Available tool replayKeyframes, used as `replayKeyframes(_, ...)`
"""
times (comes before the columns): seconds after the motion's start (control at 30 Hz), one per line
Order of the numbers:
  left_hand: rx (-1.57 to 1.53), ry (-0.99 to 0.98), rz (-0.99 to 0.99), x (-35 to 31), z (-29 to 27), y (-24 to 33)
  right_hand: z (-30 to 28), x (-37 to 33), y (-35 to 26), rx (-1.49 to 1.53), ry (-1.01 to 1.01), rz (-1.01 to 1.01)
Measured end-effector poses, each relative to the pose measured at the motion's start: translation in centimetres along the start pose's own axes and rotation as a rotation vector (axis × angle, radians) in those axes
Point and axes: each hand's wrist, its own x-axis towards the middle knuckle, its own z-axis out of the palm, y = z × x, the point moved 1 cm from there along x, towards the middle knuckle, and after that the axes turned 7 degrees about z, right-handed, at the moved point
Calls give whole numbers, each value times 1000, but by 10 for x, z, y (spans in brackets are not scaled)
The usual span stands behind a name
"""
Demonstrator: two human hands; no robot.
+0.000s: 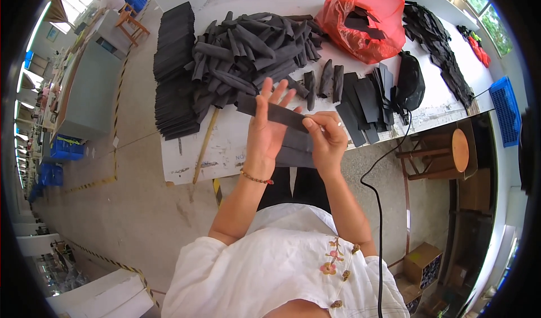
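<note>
One flat, matte-black strip (284,116), pinched in the right hand (329,140), crossing the spread left hand (264,132), three curled pieces (338,85) beyond (one red bag (340,25) farther right).

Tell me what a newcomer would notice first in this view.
The red plastic bag jumps out first, a bright patch on the far side of the white table, right of centre. To its left spreads a big heap of curled dark strips. Nearer, mid-picture, a flat dark strip crosses the left hand, its right end pinched by the right hand.
</note>
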Motion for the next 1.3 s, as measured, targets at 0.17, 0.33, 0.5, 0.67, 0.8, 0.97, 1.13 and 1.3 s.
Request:
replayKeyframes(0.17, 163, 469, -150, -13, -24, 8, -18, 11, -5, -632, -77, -729)
replayKeyframes(0.33, 336, 305, -53, -10, -28, 18, -25, 7, -11, -821, -230, -847)
replayKeyframes(0.5, 370, 265, -9, -13, -28, 13, -27, 0, 9, 103, -131, 281)
replayKeyframes(0.67, 364, 228, -15, -17, -34, 5, -23, -3, 24, 57, 26, 313)
replayKeyframes(0.8, 297, 238, -13, -20, -31, -3, -23, -10, 25, -29, 122, 231)
replayKeyframes(0.97, 282, 273, 48, -17, -43, -1, -41, -10, 30, 233, 194, 466)
replayKeyframes(1.13, 303, 258, 73, -14, -40, 2, -40, -6, 15, 267, 57, 474)
replayKeyframes(1.3, 237, 236, 19, -17, -36, -4, -31, -6, 26, 81, -9, 388)
